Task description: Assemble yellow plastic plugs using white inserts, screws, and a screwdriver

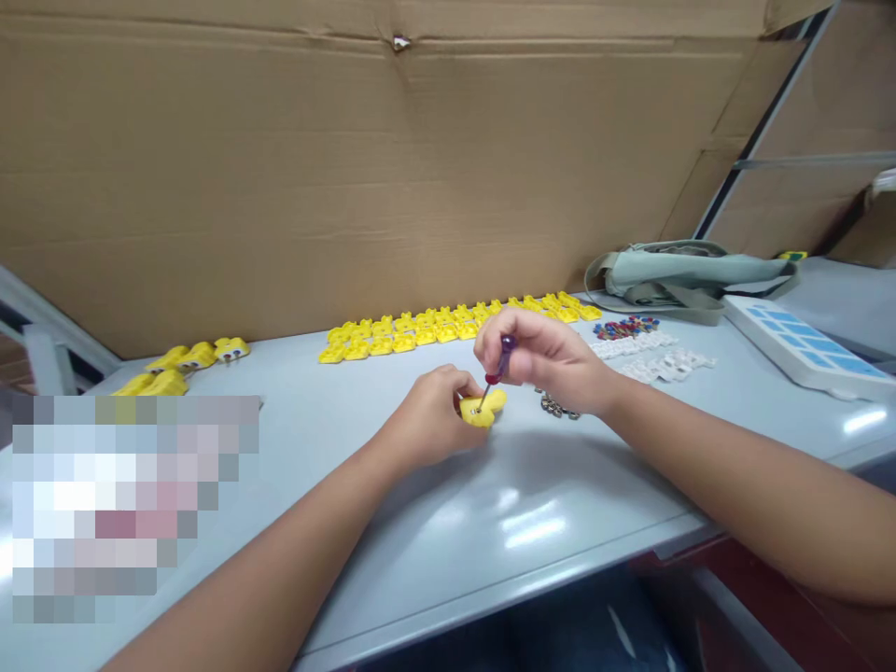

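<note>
Driving a screw at frame centre.
Left hand (430, 425) grips a yellow part (483, 409); right hand (542, 359) clasps a screwdriver (496, 371) upon it.

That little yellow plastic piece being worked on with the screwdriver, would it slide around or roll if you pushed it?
The small yellow plastic piece probably slides easily: the grey table looks glossy, and the left hand pins it down. It looks flat-sided, so unlikely to roll. Likely stiff, since the small red-handled screwdriver in the right hand presses into it without visible bending.
</note>
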Tool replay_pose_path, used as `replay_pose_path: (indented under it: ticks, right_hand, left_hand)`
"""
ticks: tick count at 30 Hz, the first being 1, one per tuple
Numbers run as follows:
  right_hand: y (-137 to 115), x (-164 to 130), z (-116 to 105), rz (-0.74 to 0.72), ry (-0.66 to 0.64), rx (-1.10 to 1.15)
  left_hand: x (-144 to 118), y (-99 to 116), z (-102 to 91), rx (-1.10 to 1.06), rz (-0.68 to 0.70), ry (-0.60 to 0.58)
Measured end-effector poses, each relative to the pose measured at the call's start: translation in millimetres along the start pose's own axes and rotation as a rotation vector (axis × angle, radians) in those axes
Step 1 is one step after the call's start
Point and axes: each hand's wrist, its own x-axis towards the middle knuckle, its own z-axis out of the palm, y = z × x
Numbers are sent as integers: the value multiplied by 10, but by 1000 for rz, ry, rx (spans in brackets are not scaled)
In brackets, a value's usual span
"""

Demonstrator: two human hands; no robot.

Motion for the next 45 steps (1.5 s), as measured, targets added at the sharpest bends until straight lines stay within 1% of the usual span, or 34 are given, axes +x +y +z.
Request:
replay_pose_path:
  ticks: [2, 5, 8, 10, 12, 16, 18, 19, 22, 26, 29, 32, 34, 37, 39, 41, 45]
  right_hand:
    - [29, -6, 32, -10, 25, -8]
    - [93, -6, 50, 16, 115, 32]
    - [144, -4, 32, 47, 203, 75]
    - [154, -2, 5, 66, 219, 71]
    - [146, 0, -31, 65, 191, 53]
    - [121, 8, -97, 86, -16, 33]
    - [117, 11, -103, 109, -72, 67]
    - [117, 12, -98, 115, -73, 94]
    - [123, 6, -65, 123, -18, 142]
    - [153, -10, -56, 148, 41, 108]
    - [172, -6, -84, 129, -32, 86]
    - [170, 7, -91, 144, -121, 57]
    - [169, 9, -73, 160, -118, 95]
    - [187, -3, -37, 186, -73, 180]
    - [210, -13, -25, 210, -47, 201]
    - [233, -15, -29, 204, -34, 200]
    - [259, 6, -62, 179, -84, 138]
  left_hand:
    - [2, 2, -2, 5, 2, -7]
    - [3, 0, 0, 20, 27, -3]
    - [4, -9, 8, 28, 36, 17]
    - [3, -16, 14, 27, 40, 24]
    - [2, -23, 19, 21, 46, 31]
    - [2, -44, 26, -18, 58, 23]
    - [4, -53, 29, -36, 65, 11]
    - [5, -56, 29, -40, 69, 10]
    - [9, -49, 21, -30, 71, 15]
    - [11, -38, 13, -21, 80, 1]
    - [10, -55, 25, -34, 82, 18]
    - [8, -74, 37, -53, 91, 4]
    - [8, -74, 38, -58, 97, -5]
    - [7, -58, 27, -38, 88, 1]
    - [7, -46, 20, -18, 82, -11]
    - [6, -43, 19, -21, 86, -10]
    - [6, -61, 35, -74, 109, -13]
